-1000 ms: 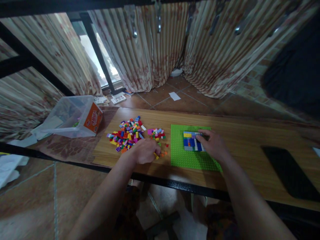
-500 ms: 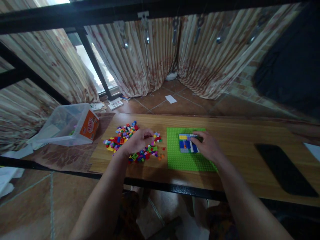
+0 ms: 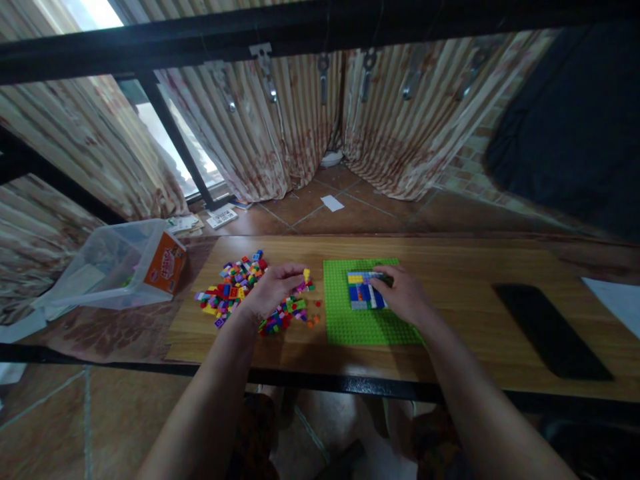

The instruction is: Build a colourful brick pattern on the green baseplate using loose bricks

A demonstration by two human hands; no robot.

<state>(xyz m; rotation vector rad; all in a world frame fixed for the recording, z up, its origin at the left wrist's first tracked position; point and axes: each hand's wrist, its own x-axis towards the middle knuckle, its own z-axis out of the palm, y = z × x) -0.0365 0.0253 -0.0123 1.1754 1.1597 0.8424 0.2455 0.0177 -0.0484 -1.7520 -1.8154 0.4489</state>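
Observation:
My left hand [image 3: 273, 290] hovers at the right side of a pile of loose building bricks [image 3: 230, 291]. Its thumb and fingertips pinch a small yellow brick [image 3: 307, 274]. To the right lies a green studded baseplate [image 3: 336, 323]. On it sits a flat, roughly square brick build [image 3: 361, 292] in blue, yellow, white and grey. My right hand [image 3: 403, 290] is at the build's upper right corner, thumb and index finger closed about it. That hand covers the build's right edge. A dark patch shows between thumb and finger; I cannot tell what it is.
A clear plastic box [image 3: 115, 257] with an orange label stands left of the wooden table [image 3: 465, 263]. Toward the right lies a black flat slab [image 3: 550, 333], with a white paper [image 3: 613, 300] beyond it. A few small orange and red pieces [image 3: 313, 320] lie near the baseplate.
The yellow brick now shows clearly in my left fingertips, raised at the pile's edge. My right hand keeps its place at the build. The whole view has shifted slightly.

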